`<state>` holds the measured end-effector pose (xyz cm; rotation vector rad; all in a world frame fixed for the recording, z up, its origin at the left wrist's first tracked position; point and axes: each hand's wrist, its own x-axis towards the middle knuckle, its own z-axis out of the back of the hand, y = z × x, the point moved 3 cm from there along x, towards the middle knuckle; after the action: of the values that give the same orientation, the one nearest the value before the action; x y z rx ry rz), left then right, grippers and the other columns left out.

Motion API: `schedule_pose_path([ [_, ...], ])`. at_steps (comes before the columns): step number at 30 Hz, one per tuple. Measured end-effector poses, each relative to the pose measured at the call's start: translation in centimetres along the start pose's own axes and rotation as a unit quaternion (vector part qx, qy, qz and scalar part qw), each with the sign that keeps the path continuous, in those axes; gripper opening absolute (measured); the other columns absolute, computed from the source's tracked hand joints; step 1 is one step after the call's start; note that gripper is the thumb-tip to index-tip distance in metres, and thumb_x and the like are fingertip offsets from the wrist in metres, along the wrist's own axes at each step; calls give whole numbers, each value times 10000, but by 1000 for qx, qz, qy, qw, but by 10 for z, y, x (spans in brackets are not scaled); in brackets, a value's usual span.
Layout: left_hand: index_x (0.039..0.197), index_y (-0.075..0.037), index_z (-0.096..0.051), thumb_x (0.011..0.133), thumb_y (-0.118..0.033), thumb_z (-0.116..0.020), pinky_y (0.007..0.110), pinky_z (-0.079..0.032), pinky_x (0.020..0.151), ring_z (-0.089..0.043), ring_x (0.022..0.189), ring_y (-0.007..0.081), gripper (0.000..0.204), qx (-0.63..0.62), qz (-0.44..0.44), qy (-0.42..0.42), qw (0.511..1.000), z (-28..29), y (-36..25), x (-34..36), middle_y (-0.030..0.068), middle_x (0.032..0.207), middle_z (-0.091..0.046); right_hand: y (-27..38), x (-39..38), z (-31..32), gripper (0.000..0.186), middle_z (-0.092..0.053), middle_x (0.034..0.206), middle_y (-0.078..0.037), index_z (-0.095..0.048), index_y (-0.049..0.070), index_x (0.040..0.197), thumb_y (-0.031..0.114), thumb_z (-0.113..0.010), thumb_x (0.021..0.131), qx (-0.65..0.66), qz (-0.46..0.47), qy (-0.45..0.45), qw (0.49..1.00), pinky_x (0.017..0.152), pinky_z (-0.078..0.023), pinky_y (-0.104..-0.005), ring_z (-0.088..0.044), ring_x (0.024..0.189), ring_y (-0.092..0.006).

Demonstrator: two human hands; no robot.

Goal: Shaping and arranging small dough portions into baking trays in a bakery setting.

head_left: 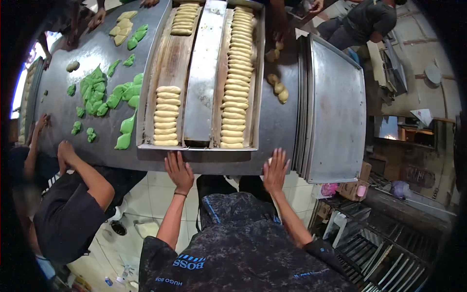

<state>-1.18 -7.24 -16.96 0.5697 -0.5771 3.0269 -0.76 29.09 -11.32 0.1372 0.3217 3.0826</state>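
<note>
My left hand lies palm down at the near edge of the metal table, fingers stretched out, just below the tray's near left corner. Farther right, my right hand rests on the same edge with fingers extended. A small pale bit shows beside its index finger, too little to name. Ahead of both hands stands a large metal tray. A long row of pale dough rolls fills its right channel. Its left channel holds a near group of dough rolls and a far group, with bare metal between.
Green dough pieces are spread over the table's left side, with pale dough beyond. Brownish dough lumps lie right of the tray. Stacked metal trays stand at the right. A co-worker's arm reaches in at left; other people stand around.
</note>
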Motion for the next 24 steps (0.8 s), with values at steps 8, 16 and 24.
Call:
schedule_pose_path([
  [8,1628,-26,-262,1020,-108,-503,532,-230,1253,-260,1546,422,659,1,154,-31,988,13,-15,-4,237,1706,-178,-53,194,-36,615,-312,1664,-226,-371,77,1597,314,-522,1050,-159,56,-100,981,1196,-224,-694,-306,1537,-401],
  [16,1585,-29,-353,1048,-83,-488,417,-437,1106,-517,1369,359,556,-103,449,-20,888,43,-12,-167,227,1621,-368,-15,32,-14,657,-293,1663,-266,-325,5,1606,280,-541,1050,-24,74,-29,997,1258,-220,-516,-247,1555,-439],
  [24,1347,-29,-608,1018,-72,-552,225,-500,657,-620,749,102,336,-512,541,103,659,81,-40,-65,90,1084,-747,-30,62,34,412,-656,1171,-182,-601,34,1346,35,-595,933,142,-41,183,972,932,-527,-444,-634,998,-343],
])
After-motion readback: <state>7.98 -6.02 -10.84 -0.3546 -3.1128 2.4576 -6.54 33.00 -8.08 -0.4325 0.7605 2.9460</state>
